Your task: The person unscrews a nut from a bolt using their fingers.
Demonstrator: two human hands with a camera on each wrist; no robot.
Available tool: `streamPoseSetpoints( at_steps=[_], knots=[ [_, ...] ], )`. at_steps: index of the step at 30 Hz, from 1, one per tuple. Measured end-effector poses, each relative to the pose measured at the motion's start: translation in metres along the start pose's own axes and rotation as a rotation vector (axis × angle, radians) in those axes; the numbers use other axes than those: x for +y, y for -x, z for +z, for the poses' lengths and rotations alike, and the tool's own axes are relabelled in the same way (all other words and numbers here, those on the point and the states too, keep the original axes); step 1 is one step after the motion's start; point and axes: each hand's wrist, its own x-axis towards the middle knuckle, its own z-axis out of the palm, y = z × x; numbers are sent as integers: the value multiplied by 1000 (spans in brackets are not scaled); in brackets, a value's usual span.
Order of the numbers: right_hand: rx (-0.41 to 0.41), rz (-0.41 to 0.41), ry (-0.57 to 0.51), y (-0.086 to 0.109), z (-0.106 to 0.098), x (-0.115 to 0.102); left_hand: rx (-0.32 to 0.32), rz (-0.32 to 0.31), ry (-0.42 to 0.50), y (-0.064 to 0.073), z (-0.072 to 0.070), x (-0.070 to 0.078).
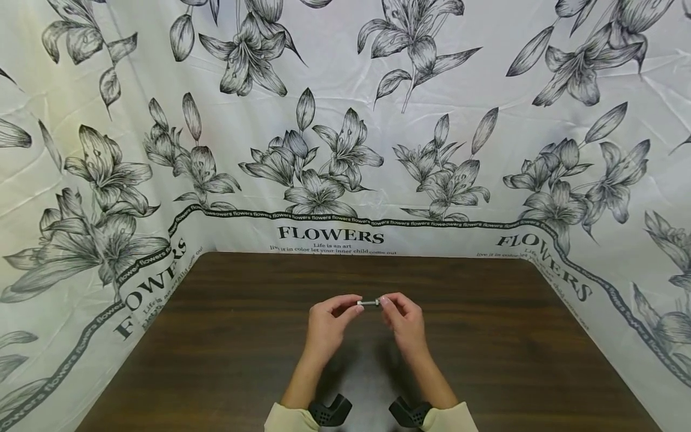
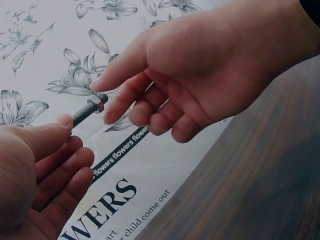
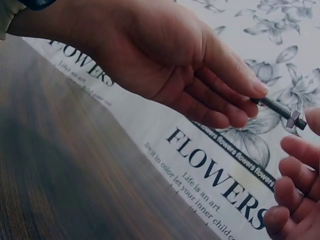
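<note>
A metal bolt (image 1: 369,303) lies roughly level in the air between the hands, above the table. My left hand (image 1: 326,324) pinches it by its left end between thumb and fingers, which hide part of that end. A hex nut (image 2: 96,103) sits on the threads near the other end, with a short tip of thread showing beyond it. My right hand (image 1: 407,324) is right at the nut, thumb and index finger spread to either side of the bolt's tip. In the right wrist view the nut (image 3: 294,118) shows uncovered, close beside the right fingertips.
Below the hands is a dark wood-grain table (image 1: 227,336). White cloth (image 1: 335,174) printed with flowers and lettering rises along its back and sides. A black wrist device (image 1: 330,411) is on the left wrist, another (image 1: 409,413) on the right.
</note>
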Motion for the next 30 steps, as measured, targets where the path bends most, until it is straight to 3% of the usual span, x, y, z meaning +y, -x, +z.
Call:
streamPoseSetpoints(
  at_steps=[8, 11, 20, 30],
  knots=[
    [-51, 2, 86, -2, -4, -7, -16, 53, 65, -1, 5, 0],
    [-77, 16, 87, -2, -5, -8, -25, 41, 75, 0, 7, 0],
    [-193, 28, 140, -5, -10, -11, -20, 52, 67, 2, 5, -3],
    [-253, 4, 161, -7, -17, -13, -10, 70, 67, 2, 6, -4]
  ],
)
